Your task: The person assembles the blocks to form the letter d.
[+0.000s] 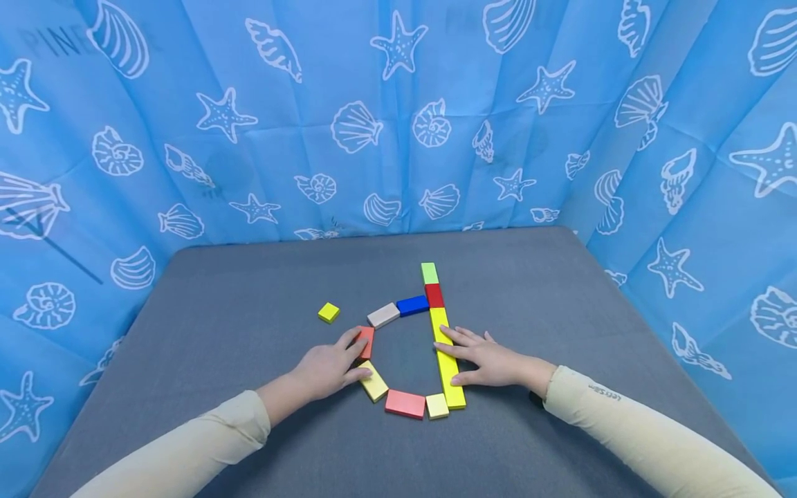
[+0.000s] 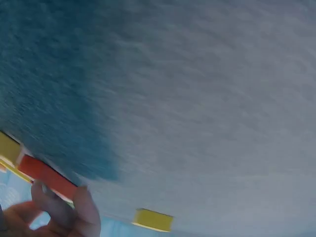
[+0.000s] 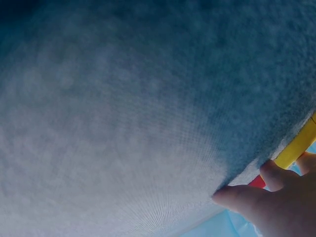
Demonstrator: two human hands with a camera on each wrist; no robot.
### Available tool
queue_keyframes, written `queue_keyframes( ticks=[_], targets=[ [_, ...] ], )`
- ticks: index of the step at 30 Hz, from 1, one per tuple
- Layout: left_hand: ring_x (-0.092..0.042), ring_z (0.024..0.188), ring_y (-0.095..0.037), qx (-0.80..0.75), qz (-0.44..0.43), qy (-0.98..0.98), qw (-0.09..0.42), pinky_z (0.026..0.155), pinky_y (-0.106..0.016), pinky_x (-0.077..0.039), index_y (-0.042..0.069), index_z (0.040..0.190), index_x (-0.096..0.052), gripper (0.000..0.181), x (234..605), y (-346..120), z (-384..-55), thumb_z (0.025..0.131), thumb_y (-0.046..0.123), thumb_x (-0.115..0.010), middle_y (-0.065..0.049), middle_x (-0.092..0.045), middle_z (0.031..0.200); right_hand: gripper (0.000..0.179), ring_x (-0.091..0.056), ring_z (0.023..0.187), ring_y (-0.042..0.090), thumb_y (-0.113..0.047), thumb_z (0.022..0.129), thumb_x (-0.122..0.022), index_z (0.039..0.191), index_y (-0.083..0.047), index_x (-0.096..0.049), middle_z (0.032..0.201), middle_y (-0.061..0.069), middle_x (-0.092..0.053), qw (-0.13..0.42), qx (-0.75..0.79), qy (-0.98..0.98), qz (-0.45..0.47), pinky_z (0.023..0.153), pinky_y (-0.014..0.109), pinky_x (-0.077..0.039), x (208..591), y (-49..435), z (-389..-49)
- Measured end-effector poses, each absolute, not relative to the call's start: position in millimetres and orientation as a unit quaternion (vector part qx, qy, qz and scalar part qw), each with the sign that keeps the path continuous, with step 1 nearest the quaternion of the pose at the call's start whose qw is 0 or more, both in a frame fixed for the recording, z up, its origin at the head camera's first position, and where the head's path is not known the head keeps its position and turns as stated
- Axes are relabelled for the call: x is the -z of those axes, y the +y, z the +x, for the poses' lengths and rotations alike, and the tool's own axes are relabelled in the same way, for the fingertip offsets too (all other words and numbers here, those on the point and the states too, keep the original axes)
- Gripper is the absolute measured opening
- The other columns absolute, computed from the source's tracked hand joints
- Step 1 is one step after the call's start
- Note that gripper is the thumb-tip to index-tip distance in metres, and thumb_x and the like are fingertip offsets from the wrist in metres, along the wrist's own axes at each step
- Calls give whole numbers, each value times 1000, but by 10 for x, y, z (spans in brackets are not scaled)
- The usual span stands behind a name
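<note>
In the head view, colored blocks form a loop closed on the right by a straight upright line. My left hand (image 1: pixel 328 365) has its fingers on an orange block (image 1: pixel 369 339) and its thumb on a pale yellow block (image 1: pixel 377 387). The left wrist view shows fingertips against that orange block (image 2: pixel 47 175). Spread over the long yellow strip (image 1: pixel 456 397) lie the fingers of my right hand (image 1: pixel 492 361). Above the strip come a red block (image 1: pixel 435 296) and a light green one (image 1: pixel 429 273). Blue (image 1: pixel 413 306) and beige (image 1: pixel 383 315) blocks curve along the top.
At the bottom of the loop are a salmon block (image 1: pixel 405 404) and a small pale yellow block (image 1: pixel 436 406). A loose yellow block (image 1: pixel 328 312) lies outside, up and left. The grey tabletop (image 1: pixel 249 297) ends at a blue shell-print curtain (image 1: pixel 349 173).
</note>
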State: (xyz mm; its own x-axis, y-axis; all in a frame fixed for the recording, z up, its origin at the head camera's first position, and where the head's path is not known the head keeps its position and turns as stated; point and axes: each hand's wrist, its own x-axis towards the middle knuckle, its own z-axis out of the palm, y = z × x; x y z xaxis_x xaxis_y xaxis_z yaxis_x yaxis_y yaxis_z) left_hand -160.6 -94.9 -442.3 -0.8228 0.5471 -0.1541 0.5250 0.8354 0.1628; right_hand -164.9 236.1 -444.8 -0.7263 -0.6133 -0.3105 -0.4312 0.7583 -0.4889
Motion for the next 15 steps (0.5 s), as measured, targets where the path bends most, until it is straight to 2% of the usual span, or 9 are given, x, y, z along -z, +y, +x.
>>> queue_keyframes(
  ticks=[5,9,15],
  targets=[
    [-63,107,-30,-76,262,961,52,69,-40,-53,7,146,-44,63,4434,-1125,-1779,97,46,-55,-18,-35,152,71,-12,144,41,-47,91,-64,151,-21,-37,161,8,-17,235,190,910,-285,103,74,-9,4456,2366,-1649],
    [-65,99,-32,-64,252,965,15,62,-40,-52,8,147,-43,60,4468,-1326,-1974,97,39,-58,-20,-35,151,71,-12,144,41,-47,91,-64,151,-21,-37,161,8,-16,236,190,909,-286,103,74,-8,4458,2370,-1648],
    [-66,94,-31,-41,272,961,-13,63,-40,-53,12,145,-46,55,4533,-1582,-2178,96,31,-62,-19,-37,150,73,-12,144,41,-48,91,-64,152,-21,-36,161,9,-16,236,193,907,-290,102,74,-8,4451,2361,-1658]
  ],
)
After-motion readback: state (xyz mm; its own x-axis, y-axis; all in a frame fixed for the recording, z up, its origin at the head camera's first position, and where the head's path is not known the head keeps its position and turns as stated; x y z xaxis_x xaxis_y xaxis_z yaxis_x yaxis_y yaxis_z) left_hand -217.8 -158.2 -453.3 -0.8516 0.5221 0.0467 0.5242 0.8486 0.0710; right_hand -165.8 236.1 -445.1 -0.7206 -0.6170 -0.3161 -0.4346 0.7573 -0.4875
